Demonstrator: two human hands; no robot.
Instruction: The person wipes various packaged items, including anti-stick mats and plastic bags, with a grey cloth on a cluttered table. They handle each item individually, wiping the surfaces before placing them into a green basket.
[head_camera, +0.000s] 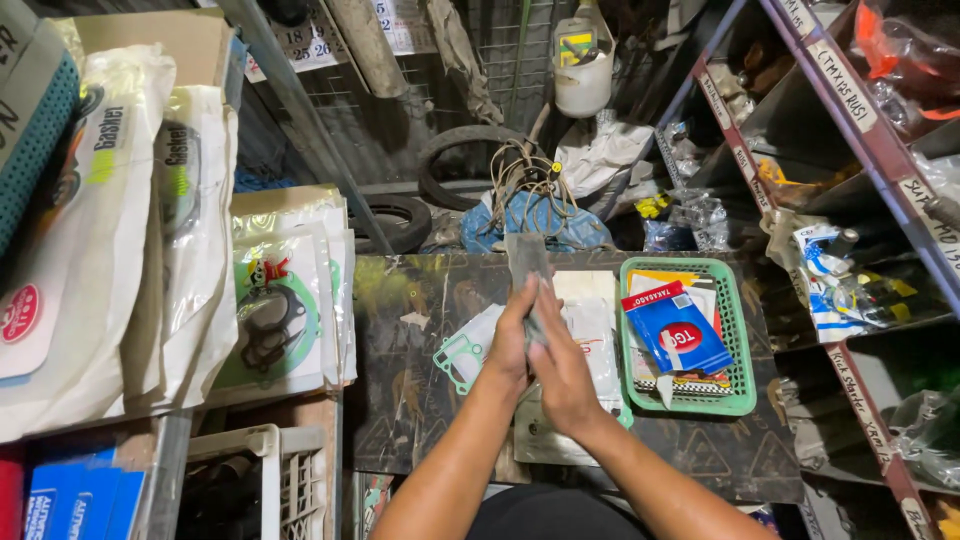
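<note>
A flat grey sheet (527, 262), thin and rectangular, perhaps gasket material or abrasive paper, is held upright over the middle of the dark, scratched workbench (400, 400). It is clasped between the left hand (512, 340) and the right hand (560, 375), both closed around its lower part, so that only the upper end shows above the fingers. The step in hand appears to be the handling or checking of this sheet; a firm two-handed hold would be needed for any further working of it.

Beneath the hands, white packets (592, 320) and a pale green gasket (458, 355) lie on the bench. Toward the right edge a green plastic basket (742, 390) is set, with a blue and red packet (675, 335) in it. At the left edge, bagged gasket sets (275, 310) are stacked. Beyond the far edge, a blue bag with a coil of wire (530, 200) and old tyres (400, 220) are seen, with shelving (850, 130) at the right.
</note>
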